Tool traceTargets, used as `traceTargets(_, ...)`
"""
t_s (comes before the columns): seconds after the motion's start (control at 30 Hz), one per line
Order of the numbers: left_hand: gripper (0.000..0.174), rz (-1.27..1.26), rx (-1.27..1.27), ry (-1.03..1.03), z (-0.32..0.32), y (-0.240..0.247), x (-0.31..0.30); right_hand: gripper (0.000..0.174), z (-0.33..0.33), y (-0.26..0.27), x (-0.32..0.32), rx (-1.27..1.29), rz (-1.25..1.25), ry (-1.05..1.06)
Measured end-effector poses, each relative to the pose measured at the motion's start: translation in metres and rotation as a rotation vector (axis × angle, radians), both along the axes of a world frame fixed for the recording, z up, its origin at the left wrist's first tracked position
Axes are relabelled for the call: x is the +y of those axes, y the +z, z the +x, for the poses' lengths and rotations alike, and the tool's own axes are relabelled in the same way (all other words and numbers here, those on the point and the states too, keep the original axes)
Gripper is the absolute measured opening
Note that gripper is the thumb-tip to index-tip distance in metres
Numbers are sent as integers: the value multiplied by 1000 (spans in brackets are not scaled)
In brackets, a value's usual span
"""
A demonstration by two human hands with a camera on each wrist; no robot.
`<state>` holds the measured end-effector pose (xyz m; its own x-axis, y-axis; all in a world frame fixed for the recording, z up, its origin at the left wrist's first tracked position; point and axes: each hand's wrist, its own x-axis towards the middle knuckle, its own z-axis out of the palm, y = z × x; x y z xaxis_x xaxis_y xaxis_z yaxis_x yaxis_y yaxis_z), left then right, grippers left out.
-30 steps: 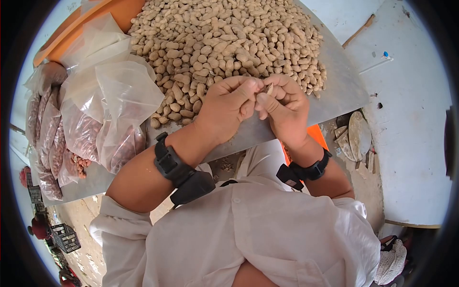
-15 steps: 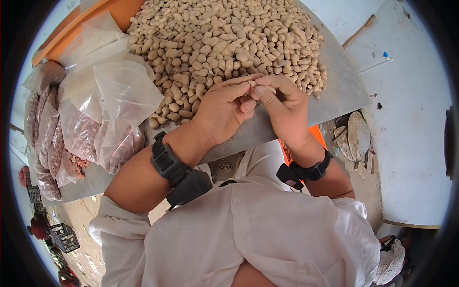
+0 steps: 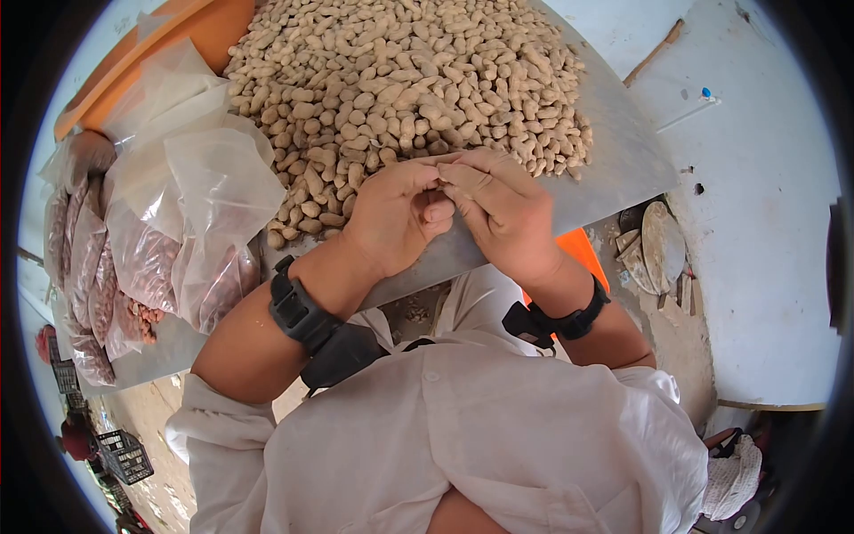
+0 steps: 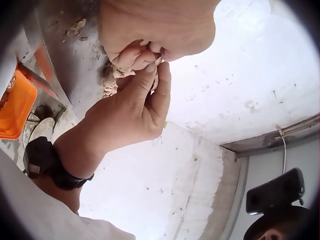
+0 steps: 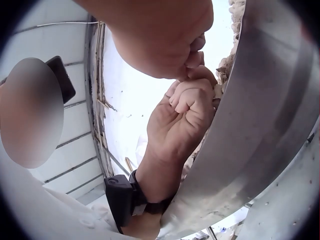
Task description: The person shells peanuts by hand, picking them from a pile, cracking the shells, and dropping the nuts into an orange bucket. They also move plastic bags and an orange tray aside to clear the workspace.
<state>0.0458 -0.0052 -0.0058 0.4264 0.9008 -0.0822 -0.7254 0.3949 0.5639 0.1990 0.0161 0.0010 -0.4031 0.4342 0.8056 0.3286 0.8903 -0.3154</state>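
Head view: bright, even daylight, with soft, weak shadows. Fisheye: black vignette all round, straight edges bowed toward the rim. Wall (image 3: 765,222) at 3 o'clock near clipping. Bags (image 3: 222,178) at 9 o'clock carry white glare. Heap (image 3: 400,80) at 12 o'clock sharp. Peanut (image 3: 438,185) in the grip shaded, barely resolved.

Left wrist view: background wall blown out; left hand (image 4: 160,25) at 12 o'clock too close, soft.

Right wrist view: backlit; right hand (image 5: 160,35) at 12 o'clock dark and blurred; tabletop (image 5: 270,125) at 3 o'clock smeared, with pale sheen streaks.
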Motion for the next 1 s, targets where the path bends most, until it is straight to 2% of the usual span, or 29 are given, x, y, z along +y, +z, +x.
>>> traceTargets(0.23,30,1,-13,18,0,-1,0,15,1,-2,0,77,-58,28)
traceTargets(0.33,33,4,-11,41,0,-3,1,15,8,-1,2,186,-373,131)
traceTargets(0.43,30,40,52,70,-1,-2,1,15,25,-3,5,758,-1125,408)
traceTargets(0.53,28,39,76,107,-2,1,-1,13,39,10,11,1331,-1283,555)
traceTargets(0.57,28,42,80,113,-2,2,-1,12,41,15,12,1356,-1253,432)
traceTargets(0.7,28,117,54,159,-3,-3,1,8,78,-3,31,877,-1158,429)
traceTargets(0.8,28,135,52,144,-4,-2,1,10,73,0,23,178,-745,-125)
traceTargets(0.9,28,134,59,134,-3,-1,0,13,64,5,10,-316,-367,-428)
traceTargets(1.0,27,133,58,99,-3,-1,-1,16,59,-12,14,-259,-288,-418)
